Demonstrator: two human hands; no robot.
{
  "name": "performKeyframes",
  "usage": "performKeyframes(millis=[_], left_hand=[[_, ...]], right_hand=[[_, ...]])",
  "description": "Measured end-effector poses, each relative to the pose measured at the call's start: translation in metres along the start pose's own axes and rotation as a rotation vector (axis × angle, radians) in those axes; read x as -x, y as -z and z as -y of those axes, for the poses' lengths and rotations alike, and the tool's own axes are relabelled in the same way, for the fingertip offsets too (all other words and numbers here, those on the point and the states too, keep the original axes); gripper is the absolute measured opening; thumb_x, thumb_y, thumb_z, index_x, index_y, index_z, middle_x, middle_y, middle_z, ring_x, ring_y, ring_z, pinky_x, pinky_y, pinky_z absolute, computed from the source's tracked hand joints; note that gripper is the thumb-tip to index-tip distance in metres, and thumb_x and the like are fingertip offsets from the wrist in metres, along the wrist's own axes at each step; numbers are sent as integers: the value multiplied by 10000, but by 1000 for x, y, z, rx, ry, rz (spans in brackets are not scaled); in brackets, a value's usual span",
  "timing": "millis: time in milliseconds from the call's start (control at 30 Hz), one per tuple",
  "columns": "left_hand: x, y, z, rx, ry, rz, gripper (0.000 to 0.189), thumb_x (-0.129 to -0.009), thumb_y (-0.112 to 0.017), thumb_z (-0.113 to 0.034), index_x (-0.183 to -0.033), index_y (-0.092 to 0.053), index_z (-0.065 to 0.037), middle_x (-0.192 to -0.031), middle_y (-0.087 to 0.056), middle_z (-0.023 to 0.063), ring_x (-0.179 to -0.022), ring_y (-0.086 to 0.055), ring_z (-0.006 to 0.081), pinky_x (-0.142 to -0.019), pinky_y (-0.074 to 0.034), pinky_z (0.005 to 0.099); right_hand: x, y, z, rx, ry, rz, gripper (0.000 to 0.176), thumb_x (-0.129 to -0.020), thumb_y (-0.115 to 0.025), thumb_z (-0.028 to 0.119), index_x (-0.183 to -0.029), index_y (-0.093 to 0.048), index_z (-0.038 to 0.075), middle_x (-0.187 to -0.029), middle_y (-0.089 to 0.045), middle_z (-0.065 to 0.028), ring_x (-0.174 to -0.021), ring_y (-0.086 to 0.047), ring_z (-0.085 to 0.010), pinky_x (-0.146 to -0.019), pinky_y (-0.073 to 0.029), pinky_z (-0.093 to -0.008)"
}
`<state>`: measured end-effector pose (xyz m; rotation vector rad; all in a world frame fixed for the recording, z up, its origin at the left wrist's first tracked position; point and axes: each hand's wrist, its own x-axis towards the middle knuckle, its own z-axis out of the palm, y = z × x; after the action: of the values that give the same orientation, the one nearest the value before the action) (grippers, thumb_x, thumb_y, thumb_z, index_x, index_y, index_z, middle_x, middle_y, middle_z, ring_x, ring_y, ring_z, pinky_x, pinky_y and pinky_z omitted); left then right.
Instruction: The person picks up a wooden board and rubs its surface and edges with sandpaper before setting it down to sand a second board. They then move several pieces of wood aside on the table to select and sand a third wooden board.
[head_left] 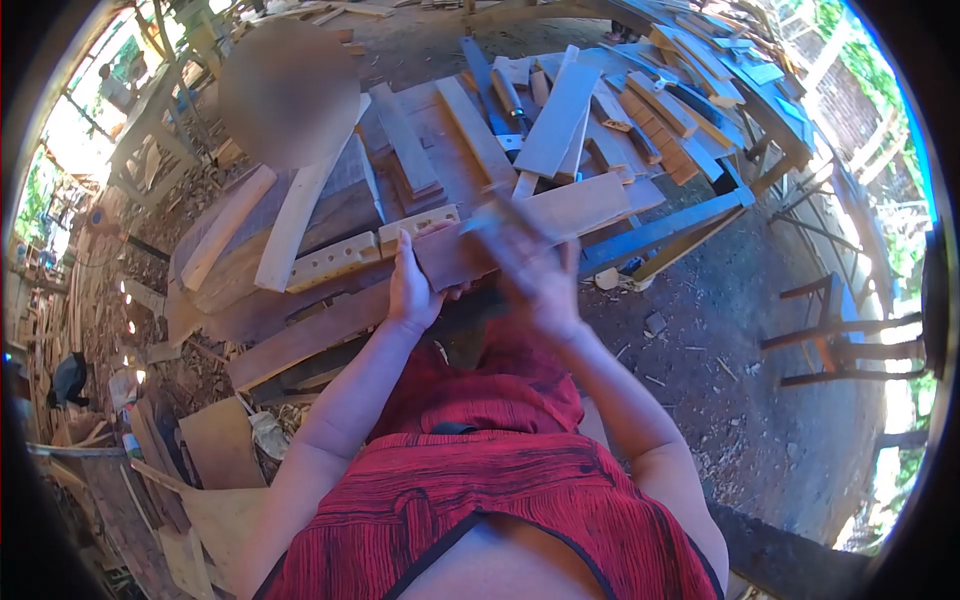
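My left hand (418, 288) grips the near left end of a flat wooden board (580, 208), thumb up along its side and fingers under it. The board lies slantwise at the bench's front edge, its pale far end pointing right. Over the board's middle is my right hand (540, 285), smeared by motion. A blurred dark, long shape runs from it up across the board. Whether that is a held tool or the fingers themselves cannot be made out. Just left of the board lies a pale wooden strip with holes (335, 262).
The workbench (420, 120) bears several loose planks, a chisel-like tool with a wooden handle (508, 92) and a hand saw (485, 80). A blue-edged frame (670, 225) juts out on the right. A wooden chair (845, 335) stands further right. Someone is across the bench, blurred.
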<state>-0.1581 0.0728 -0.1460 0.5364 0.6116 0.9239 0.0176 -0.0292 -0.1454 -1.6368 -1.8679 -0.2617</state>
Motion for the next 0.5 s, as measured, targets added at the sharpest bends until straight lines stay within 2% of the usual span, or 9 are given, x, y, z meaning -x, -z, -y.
performKeyframes(millis=[33, 133, 233, 300, 367, 400, 433, 467, 500], left_hand=[[-1, 8, 1, -165, -11, 248, 652, -955, -244, -628, -1254, -507, -112, -1077, -610, 104, -714, -603, 234, -478, -442, 317], [3, -6, 2, -139, -33, 157, 658, -953, -228, -632, -1240, -513, -112, -1048, -626, 108, -646, -613, 233, -455, -457, 300], [4, -5, 3, -128, -37, 141, 648, -960, -214, -620, -1221, -522, -113, -1035, -636, 114, -610, -625, 230, -437, -472, 286], [0, 5, 1, -146, -43, 166, 645, -962, -208, -617, -1217, -524, -115, -1037, -635, 115, -610, -624, 228, -429, -465, 283], [-5, 17, 2, -84, -23, 389, 613, -970, -247, -595, -1253, -513, -121, -1111, -620, 122, -780, -659, 240, -558, -537, 314], [-5, 16, 4, -87, -15, 392, 613, -970, -247, -595, -1253, -513, -121, -1111, -620, 122, -780, -659, 240, -558, -537, 314], [-5, 13, 8, -13, 8, 183, 605, -972, -272, -584, -1278, -500, -115, -1152, -606, 127, -890, -646, 244, -660, -546, 333], [-5, 11, 12, 58, 32, -26, 599, -973, -298, -573, -1303, -487, -110, -1193, -592, 132, -1001, -633, 248, -761, -554, 352], [-19, 39, 28, 54, 43, -15, 599, -973, -298, -573, -1303, -487, -110, -1193, -592, 132, -1001, -633, 248, -761, -554, 352]], right_hand=[[-2, 7, -25, 19, -104, -84, 630, -763, -622, 128, -1370, -492, 236, -1366, -505, -88, -1274, -460, -264, -1056, -195, -551], [16, -2, -107, 187, -605, -89, 422, -943, -509, 322, -1354, -502, 228, -1369, -503, -87, -1306, -422, -283, -1088, -124, -608], [14, 4, -105, 239, -666, -62, 422, -953, -477, 347, -1360, -495, 239, -1350, -515, -102, -1313, -415, -284, -1092, -125, -616], [5, 2, -61, 206, -438, -93, 506, -890, -565, 267, -1373, -478, 144, -1346, -510, -140, -1291, -436, -283, -1069, -195, -590], [-4, 1, -3, 12, -151, -146, 592, -801, -640, 180, -1360, -480, 69, -1342, -509, -152, -1273, -452, -290, -1048, -226, -565], [-5, -9, 21, -49, -74, -151, 621, -800, -638, 183, -1388, -453, 108, -1368, -486, -133, -1291, -431, -298, -1064, -202, -565], [-10, -11, 47, -158, -63, -59, 616, -764, -663, 150, -1354, -491, 100, -1324, -526, -124, -1259, -456, -293, -1060, -225, -525], [-10, -17, 61, -114, 2, 77, 623, -785, -655, 197, -1374, -469, 113, -1380, -476, -117, -1294, -424, -275, -1072, -163, -566], [-17, -12, 77, -242, 37, 80, 625, -804, -647, 227, -1392, -450, 152, -1422, -436, -95, -1305, -409, -268, -1080, -109, -588]])
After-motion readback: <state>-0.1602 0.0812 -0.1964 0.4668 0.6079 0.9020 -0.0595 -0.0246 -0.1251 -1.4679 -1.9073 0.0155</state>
